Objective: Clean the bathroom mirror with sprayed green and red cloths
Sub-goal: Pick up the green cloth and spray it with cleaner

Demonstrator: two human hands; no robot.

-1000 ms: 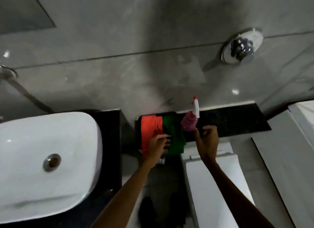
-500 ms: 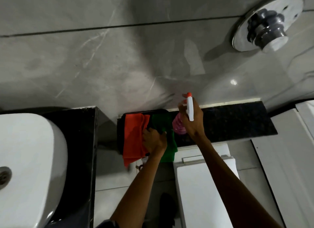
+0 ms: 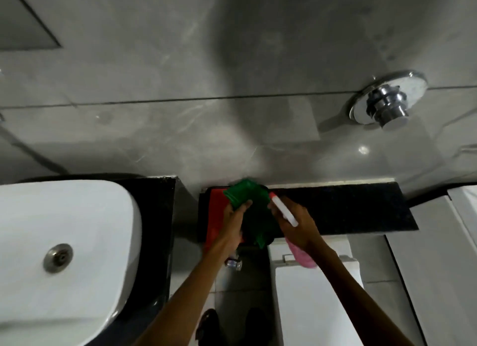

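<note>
My left hand (image 3: pixel 236 214) grips the green cloth (image 3: pixel 245 194) and holds it bunched up above the black ledge (image 3: pixel 361 211). The red cloth (image 3: pixel 215 211) lies flat on the ledge beneath it, partly hidden by my hand. My right hand (image 3: pixel 296 224) holds the pink spray bottle (image 3: pixel 300 255) tilted, its white nozzle with a red tip (image 3: pixel 280 207) pointing at the green cloth. A corner of the mirror (image 3: pixel 23 28) shows at the upper left.
A white basin (image 3: pixel 64 242) sits on a black counter at the left. A white toilet cistern and lid (image 3: pixel 317 299) stand below the ledge. A chrome flush button (image 3: pixel 384 103) sticks out of the grey wall. A chrome valve (image 3: pixel 233 263) is under the ledge.
My left hand has lifted the green cloth off the ledge. My right hand has picked up the bottle and tipped it so the nozzle aims at the cloth.
</note>
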